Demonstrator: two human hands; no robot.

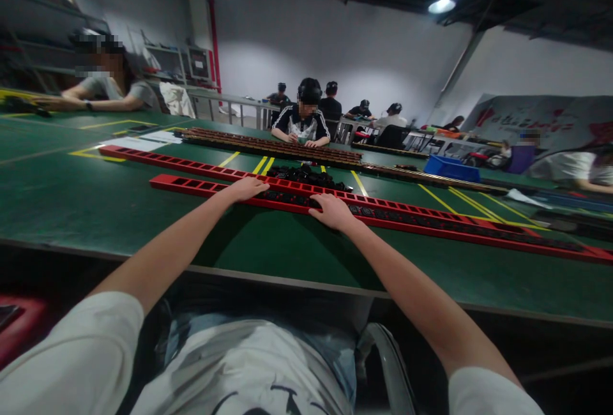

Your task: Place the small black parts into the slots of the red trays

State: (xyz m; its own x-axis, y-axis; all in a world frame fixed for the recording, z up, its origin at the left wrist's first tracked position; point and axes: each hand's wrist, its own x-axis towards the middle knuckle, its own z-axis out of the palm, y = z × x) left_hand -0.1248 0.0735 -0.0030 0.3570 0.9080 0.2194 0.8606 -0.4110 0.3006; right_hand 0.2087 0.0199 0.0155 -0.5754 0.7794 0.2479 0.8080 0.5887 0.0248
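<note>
In the head view, we look down our arms at the near red tray [290, 206], our landmark, which lies long and slantwise on the green bench [110, 198] and runs out past both our hands. Our left hand [249, 189] rests at the tray's left part, its fingers lying together and pointing inward along the cells; we cannot tell whether that grip pinches anything. Our right hand [332, 212] is farther along the same tray, the thumb low by the near side and the fingers bent over the cells; this grip looks part-spread, but we cannot tell whether it closes on anything.

Small black pieces [378, 212] sit in the tray's cells to the right of our right hand, too dim for us to make out, while the cells at its left end look bare. Just beyond the tray and roughly along it lies the far red tray [218, 174]. Past both we see a heap of black parts [306, 175]. Farther beyond the near tray lie long brownish strips [268, 145], with a blue bin [450, 170] behind its right half and a co-worker [301, 120] seated across from it.
</note>
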